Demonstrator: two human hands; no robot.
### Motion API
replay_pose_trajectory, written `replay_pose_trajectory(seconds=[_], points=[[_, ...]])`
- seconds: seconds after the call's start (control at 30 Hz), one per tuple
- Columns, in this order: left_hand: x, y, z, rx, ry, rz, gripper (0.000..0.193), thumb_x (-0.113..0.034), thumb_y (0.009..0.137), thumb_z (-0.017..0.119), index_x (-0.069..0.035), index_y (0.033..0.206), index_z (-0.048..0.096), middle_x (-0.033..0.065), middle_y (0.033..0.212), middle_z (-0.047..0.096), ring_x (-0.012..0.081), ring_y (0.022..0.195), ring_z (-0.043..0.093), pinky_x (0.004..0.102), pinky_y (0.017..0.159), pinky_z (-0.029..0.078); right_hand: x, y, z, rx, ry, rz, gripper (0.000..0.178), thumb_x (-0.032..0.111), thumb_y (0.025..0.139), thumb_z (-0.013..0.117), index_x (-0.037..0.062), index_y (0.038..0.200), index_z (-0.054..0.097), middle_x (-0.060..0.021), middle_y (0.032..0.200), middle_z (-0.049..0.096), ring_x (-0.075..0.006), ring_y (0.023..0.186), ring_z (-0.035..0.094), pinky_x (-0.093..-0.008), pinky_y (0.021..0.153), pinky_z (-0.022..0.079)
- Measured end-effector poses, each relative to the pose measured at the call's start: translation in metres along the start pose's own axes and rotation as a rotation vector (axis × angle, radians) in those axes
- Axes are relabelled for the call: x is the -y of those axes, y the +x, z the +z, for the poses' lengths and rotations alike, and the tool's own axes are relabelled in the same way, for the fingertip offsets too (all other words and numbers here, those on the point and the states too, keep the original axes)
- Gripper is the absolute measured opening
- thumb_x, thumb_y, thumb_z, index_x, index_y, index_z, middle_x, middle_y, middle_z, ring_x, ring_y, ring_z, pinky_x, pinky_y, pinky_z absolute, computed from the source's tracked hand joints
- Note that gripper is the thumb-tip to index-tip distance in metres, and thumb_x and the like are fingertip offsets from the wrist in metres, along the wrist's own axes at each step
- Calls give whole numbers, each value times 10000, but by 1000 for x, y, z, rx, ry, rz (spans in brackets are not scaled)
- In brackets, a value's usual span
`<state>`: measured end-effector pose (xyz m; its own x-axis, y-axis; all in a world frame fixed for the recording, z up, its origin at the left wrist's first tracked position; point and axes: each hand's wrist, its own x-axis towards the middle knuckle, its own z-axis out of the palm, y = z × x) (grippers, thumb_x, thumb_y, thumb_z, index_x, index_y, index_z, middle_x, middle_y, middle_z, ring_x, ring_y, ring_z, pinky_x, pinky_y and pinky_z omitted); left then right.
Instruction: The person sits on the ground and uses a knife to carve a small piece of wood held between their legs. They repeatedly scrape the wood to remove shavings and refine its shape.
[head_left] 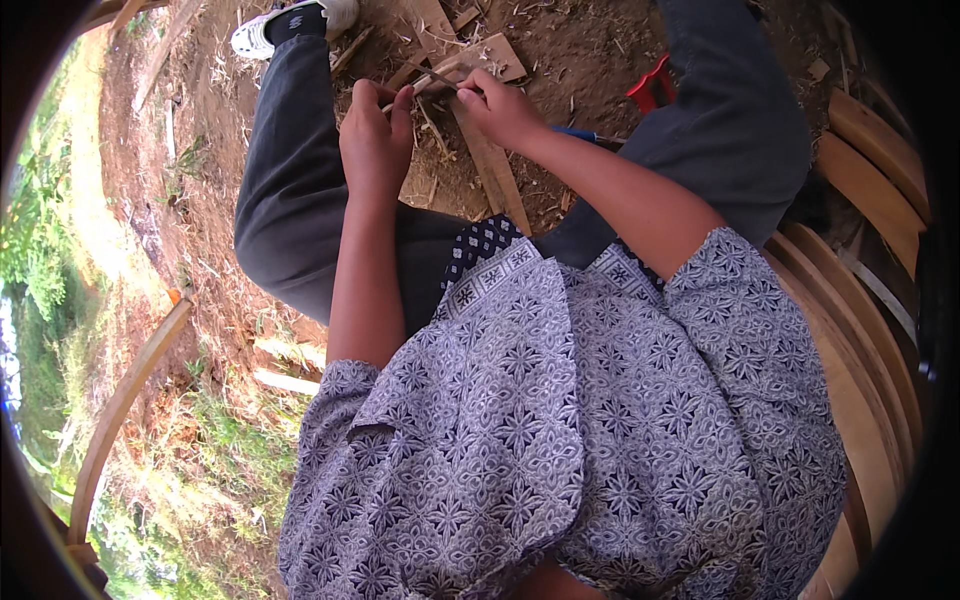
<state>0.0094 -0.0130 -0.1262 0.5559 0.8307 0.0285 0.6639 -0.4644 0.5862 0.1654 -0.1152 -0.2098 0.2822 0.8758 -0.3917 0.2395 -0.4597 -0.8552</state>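
Note:
Out in front of me, my left hand (378, 145) is closed around the end of a thin pale wooden stick (428, 82), thumb pressed along it. My right hand (500, 108) pinches a narrow dark blade-like piece (436, 75) that crosses the stick at a slant. Its handle, if any, is hidden in the fingers. Just beyond both hands lies a short flat board (505, 58) on the ground, close to the stick's far end. A longer wooden plank (488, 165) runs from under the hands toward me.
Wood shavings and scraps litter the dirt floor (560, 60). A red tool handle (654, 85) lies by my right knee, with a blue rod-like handle (577, 133) near my right forearm. Curved wooden planks (850, 330) stand at right; grassy slope (190, 430) at left.

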Motion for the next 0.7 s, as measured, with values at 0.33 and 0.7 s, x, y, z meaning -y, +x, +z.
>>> replay_pose_trajectory(seconds=[0.33, 0.7], points=[[0, 4, -8, 42, -18, 22, 238, -152, 978, 741, -5, 908, 567, 168, 791, 669, 369, 708, 673, 425, 642, 513, 6, 6, -5, 26, -10, 12, 316, 387, 1048, 603, 101, 1176, 645, -125, 928, 727, -266, 859, 719, -403, 784, 535], [3, 0, -17, 52, -60, 6, 234, -140, 971, 745, -1, 911, 567, 171, 795, 670, 366, 730, 686, 421, 672, 535, 20, 0, 1, 42, 34, -84, 323, 399, 1050, 593, 106, 1185, 619, -113, 919, 699, -235, 803, 676, -397, 735, 509]])
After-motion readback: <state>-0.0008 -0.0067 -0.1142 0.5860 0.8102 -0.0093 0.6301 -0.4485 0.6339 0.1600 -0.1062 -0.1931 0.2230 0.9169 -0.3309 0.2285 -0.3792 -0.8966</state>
